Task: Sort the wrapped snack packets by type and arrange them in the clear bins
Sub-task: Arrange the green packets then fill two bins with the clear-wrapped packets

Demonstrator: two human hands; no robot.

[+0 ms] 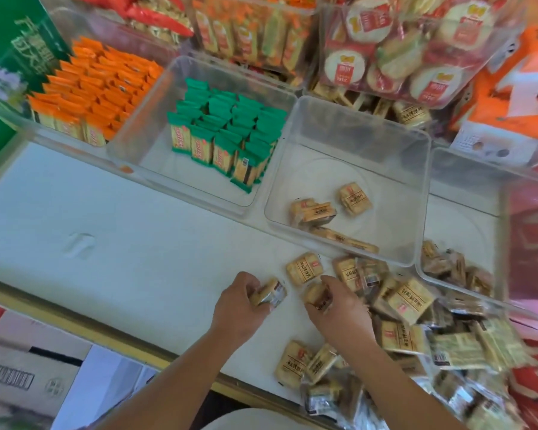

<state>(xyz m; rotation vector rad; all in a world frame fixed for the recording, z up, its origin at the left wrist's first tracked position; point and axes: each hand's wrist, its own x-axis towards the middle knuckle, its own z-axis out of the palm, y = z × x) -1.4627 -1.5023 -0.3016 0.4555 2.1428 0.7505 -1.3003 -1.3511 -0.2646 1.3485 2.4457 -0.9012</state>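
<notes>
On the white counter (106,218) the left grip (239,308) holds a tan packet (269,293), and the right grip (336,308) holds a second tan packet (319,297) beside the loose pile (410,318). Just behind, a clear bin (354,135) contains a few same packets (354,198); the neighbour bin (156,119) on its left has green packets (227,138) standing in rows.

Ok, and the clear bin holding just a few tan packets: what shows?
The clear bin, seemingly transparent plastic, is rectangular with rounded corners, upright and open-topped on the white counter. A few tan packets lie loose near its front wall. The green-packet bin stands on its left, another clear bin on its right.
</notes>
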